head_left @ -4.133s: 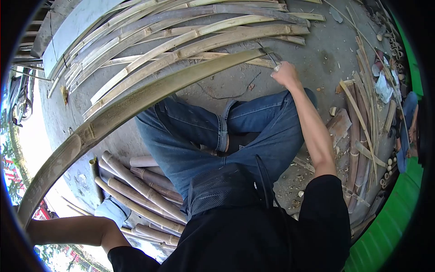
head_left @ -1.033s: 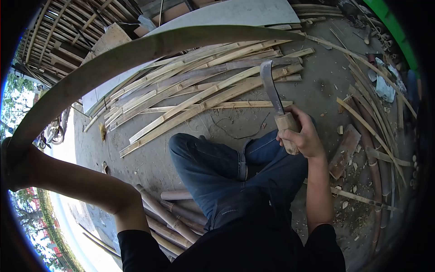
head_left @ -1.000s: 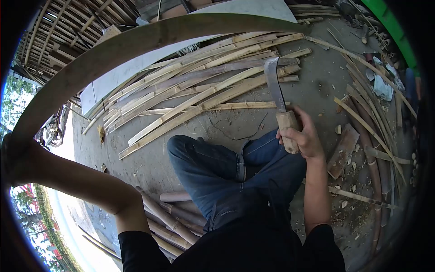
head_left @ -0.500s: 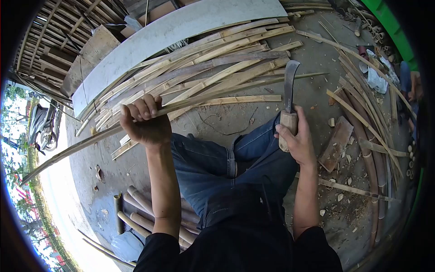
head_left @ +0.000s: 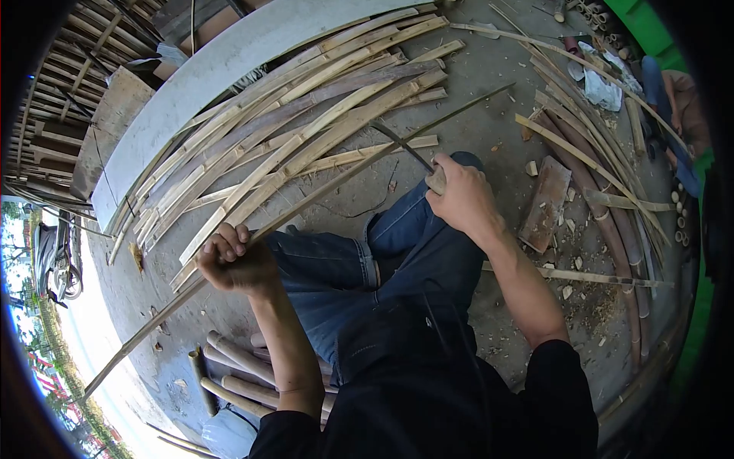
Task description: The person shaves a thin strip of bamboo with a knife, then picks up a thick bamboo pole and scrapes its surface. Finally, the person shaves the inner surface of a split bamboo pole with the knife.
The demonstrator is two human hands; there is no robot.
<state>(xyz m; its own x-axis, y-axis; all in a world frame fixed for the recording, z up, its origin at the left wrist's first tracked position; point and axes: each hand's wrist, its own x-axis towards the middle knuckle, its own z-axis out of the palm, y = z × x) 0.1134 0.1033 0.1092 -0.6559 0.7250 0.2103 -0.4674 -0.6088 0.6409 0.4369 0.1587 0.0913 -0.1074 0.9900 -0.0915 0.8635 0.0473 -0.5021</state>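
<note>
My left hand [head_left: 238, 262] is closed around a long bamboo strip [head_left: 329, 186], which runs diagonally from the lower left up to the upper right. My right hand [head_left: 464, 195] grips the wooden handle of a curved knife [head_left: 403, 143]. The dark blade points up and left, and its hooked end lies at or just over the strip; whether they touch is hard to tell. Both hands are in front of my crossed legs in blue jeans.
Split bamboo strips [head_left: 306, 115] are piled ahead beside a pale curved board [head_left: 176, 99]. On the right are a brown block [head_left: 546, 204], bamboo poles [head_left: 612, 229] and wood chips. Another person [head_left: 677, 115] is at the far right. More bamboo pieces [head_left: 237, 367] lie at lower left.
The knife has tipped from upright to pointing up-left and has come to the strip. My right hand has turned and moved left. My left hand is lower, and the strip slants more steeply.
</note>
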